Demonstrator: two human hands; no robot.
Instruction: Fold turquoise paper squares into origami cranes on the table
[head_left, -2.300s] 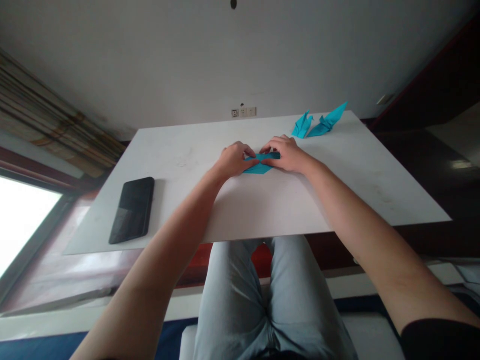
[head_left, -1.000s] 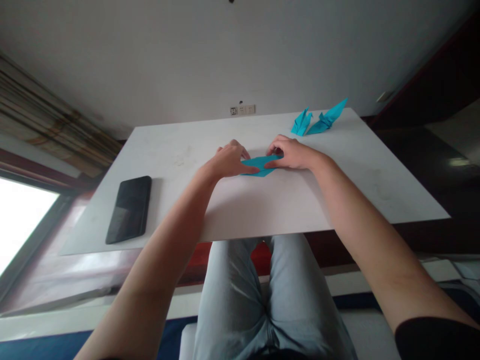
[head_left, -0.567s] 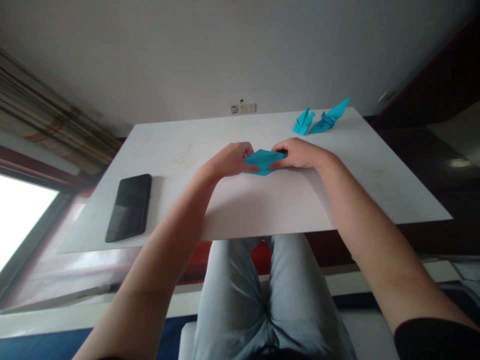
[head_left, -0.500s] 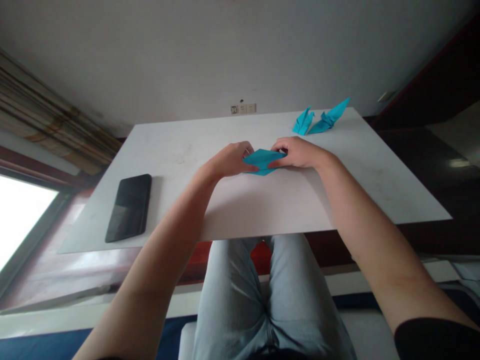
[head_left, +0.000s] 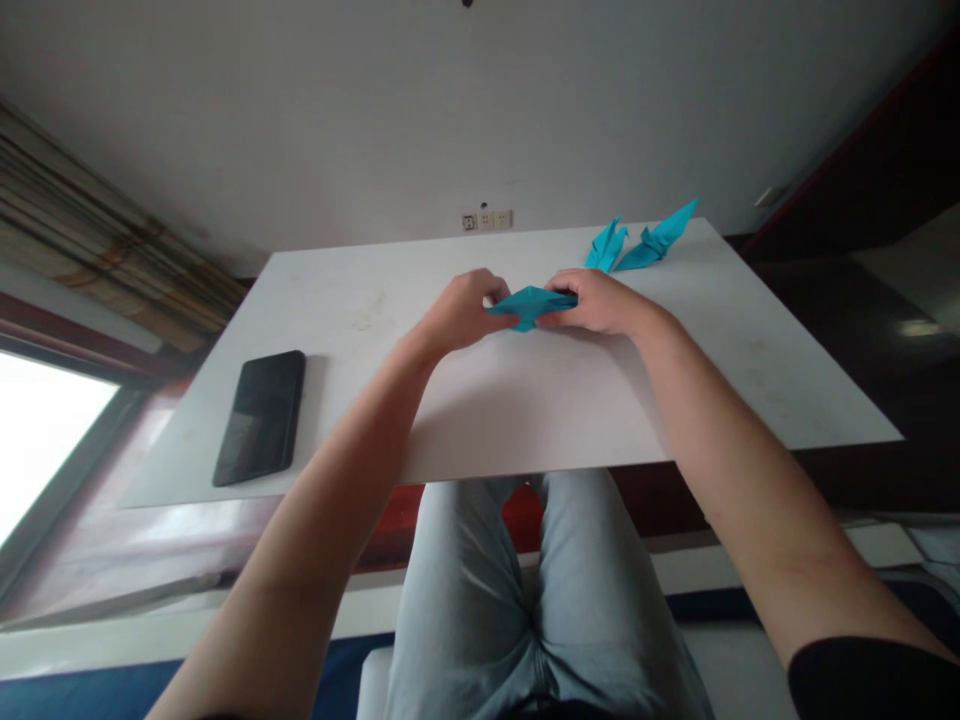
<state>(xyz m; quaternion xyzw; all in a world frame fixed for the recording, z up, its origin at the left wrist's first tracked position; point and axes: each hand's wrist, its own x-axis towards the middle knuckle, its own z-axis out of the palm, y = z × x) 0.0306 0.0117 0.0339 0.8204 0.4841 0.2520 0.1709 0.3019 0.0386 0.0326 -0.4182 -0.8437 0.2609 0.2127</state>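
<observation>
Between my hands is a piece of folded blue paper, a flat diamond shape with creases across its middle. My left hand pinches its left point, the thumb on the near side. On the other side, my right hand grips the right point between thumb and bent fingers. The tips of both hands' fingers are partly hidden behind the paper. Beyond my right hand stand two folded blue paper birds, a smaller bird and a larger bird with a raised wing.
The white table reaches back to the wall. A black tablet or large phone lies at its left, beside my left forearm. Power sockets sit on the wall just behind the table. My legs are under the near edge.
The paper has tilted and moved slightly away from me, and now looks narrower, with its near part bent. Both hands still hold its ends.
</observation>
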